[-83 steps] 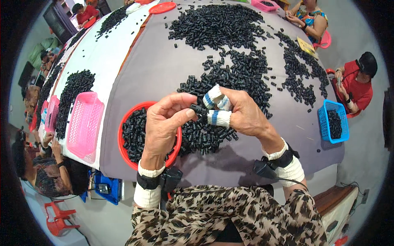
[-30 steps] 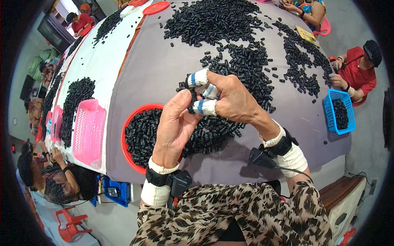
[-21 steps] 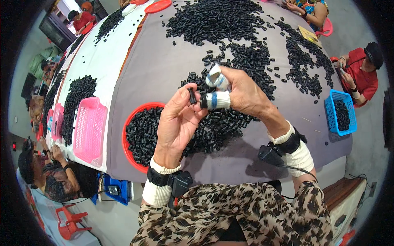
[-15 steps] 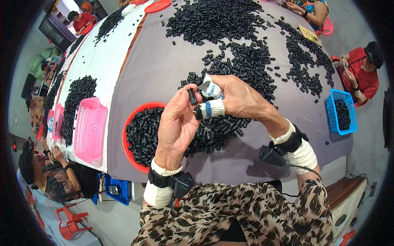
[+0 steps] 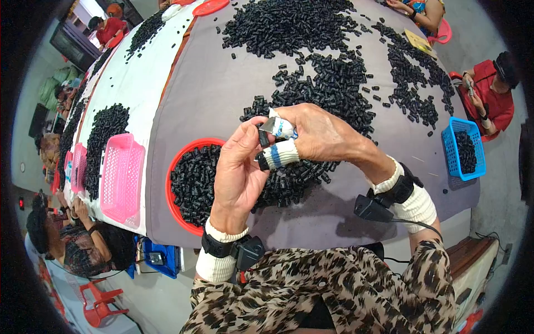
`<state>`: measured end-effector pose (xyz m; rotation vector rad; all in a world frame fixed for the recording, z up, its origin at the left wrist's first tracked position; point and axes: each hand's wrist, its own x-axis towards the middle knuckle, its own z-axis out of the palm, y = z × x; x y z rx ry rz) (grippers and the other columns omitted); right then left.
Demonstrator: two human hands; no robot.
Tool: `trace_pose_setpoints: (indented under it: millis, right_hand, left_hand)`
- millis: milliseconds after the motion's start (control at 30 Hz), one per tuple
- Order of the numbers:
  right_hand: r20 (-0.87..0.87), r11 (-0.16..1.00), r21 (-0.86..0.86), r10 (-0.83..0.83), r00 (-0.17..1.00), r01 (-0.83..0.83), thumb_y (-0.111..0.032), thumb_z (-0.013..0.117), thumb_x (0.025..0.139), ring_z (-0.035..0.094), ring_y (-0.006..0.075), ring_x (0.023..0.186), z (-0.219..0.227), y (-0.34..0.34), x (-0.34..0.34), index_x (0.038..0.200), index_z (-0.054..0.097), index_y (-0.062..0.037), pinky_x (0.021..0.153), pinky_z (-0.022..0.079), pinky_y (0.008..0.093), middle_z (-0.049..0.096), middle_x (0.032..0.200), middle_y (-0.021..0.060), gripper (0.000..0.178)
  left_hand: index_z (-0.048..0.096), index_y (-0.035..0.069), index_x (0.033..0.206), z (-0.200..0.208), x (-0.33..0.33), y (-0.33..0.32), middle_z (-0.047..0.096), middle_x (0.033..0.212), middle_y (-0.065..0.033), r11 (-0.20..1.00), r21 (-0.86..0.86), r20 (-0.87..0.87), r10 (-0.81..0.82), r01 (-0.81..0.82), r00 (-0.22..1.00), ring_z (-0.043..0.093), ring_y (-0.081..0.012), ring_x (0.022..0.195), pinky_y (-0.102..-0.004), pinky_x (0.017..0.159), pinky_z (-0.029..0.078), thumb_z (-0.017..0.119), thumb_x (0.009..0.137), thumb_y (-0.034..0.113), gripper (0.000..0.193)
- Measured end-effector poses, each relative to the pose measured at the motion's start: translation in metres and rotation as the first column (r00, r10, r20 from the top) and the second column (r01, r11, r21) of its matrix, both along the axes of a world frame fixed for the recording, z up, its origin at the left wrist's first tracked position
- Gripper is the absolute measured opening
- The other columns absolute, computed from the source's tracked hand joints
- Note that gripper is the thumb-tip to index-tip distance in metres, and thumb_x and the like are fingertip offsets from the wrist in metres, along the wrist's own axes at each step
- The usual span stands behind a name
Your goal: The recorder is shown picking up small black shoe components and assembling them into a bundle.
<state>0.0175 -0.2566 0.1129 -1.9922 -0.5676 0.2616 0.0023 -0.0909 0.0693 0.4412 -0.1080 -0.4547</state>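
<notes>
My left hand (image 5: 236, 172) pinches a small black cylindrical part (image 5: 263, 138) between thumb and fingertips. In my right hand (image 5: 325, 133) is a short metal blade (image 5: 269, 126), its grip wrapped in white material with blue print. The blade lies against the upper end of the part. A knitted white sleeve with a blue band (image 5: 282, 154) covers a finger or thumb of the right hand, close under the part. Below both hands a heap of similar black parts (image 5: 289, 189) spreads over the grey cloth. Beside my left hand stands a red basin (image 5: 170, 197) full of them.
A larger heap of black parts (image 5: 289, 25) covers the far table. Pink baskets (image 5: 121, 178) stand on the white cloth at left. A blue basket (image 5: 463, 148) holds parts at the right edge, near a person in red (image 5: 495, 100). Another person (image 5: 83, 239) sits at left.
The blade has come left and down onto the black part, and my right hand has shifted slightly left with it. My left hand still pinches the part, now more covered by the blade.
</notes>
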Motion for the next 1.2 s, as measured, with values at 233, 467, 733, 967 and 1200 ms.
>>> trace_pose_setpoints:
  millis: [233,467,733,967,1200]
  right_hand:
    - [0.034,1.000,-0.030,0.005,0.999,-0.004,-0.038,0.067,0.066,0.057,0.0246,0.061,0.000,-0.001,0.000,0.077,0.057,0.0008,0.059,0.044,0.0343,0.060,0.067,0.0133,0.041]
    - [0.086,0.998,-0.068,-0.002,0.996,0.008,-0.040,0.066,0.068,0.058,0.0280,0.062,-0.005,0.000,0.000,0.076,0.056,0.0017,0.060,0.044,0.0367,0.059,0.067,0.0152,0.044]
    - [0.128,0.997,-0.074,0.039,0.991,-0.030,-0.031,0.063,0.075,0.056,0.0262,0.062,-0.008,-0.002,-0.001,0.088,0.052,0.0013,0.059,0.043,0.0358,0.056,0.069,0.0126,0.036]
    - [0.143,0.999,-0.024,0.031,0.989,-0.028,-0.025,0.065,0.075,0.055,0.0215,0.063,-0.011,-0.002,-0.004,0.091,0.053,0.0012,0.059,0.043,0.0341,0.057,0.070,0.0113,0.033]
    - [-0.017,0.999,0.027,-0.036,0.999,0.037,-0.037,0.069,0.067,0.055,0.0184,0.063,-0.001,-0.006,-0.009,0.082,0.059,-0.0014,0.059,0.043,0.0319,0.060,0.071,0.0095,0.040]
  left_hand:
    - [0.050,-0.004,0.106,0.004,-0.001,-0.004,0.058,0.094,-0.0099,0.996,0.087,0.021,0.032,-0.034,0.999,0.059,-0.0144,0.084,-0.0288,0.078,0.050,0.050,0.090,0.014,0.024]
    - [0.049,-0.004,0.106,0.000,-0.001,-0.001,0.057,0.097,-0.0103,0.994,0.106,0.027,0.038,-0.041,0.999,0.058,-0.0183,0.089,-0.0323,0.084,0.047,0.051,0.088,0.011,0.024]
    - [0.051,-0.005,0.106,0.002,-0.002,-0.002,0.058,0.098,-0.0101,0.982,0.174,0.076,0.054,-0.067,0.996,0.058,-0.0184,0.091,-0.0317,0.083,0.048,0.052,0.087,0.010,0.025]
    - [0.050,-0.004,0.108,0.002,-0.003,-0.005,0.058,0.098,-0.0102,0.965,0.243,0.092,0.075,-0.095,0.993,0.058,-0.0178,0.089,-0.0303,0.081,0.049,0.052,0.088,0.012,0.026]
    - [0.053,-0.001,0.108,0.007,-0.009,-0.011,0.061,0.089,-0.0065,0.991,0.115,0.020,0.061,-0.063,0.998,0.059,-0.0125,0.082,-0.0274,0.076,0.049,0.051,0.090,0.015,0.024]
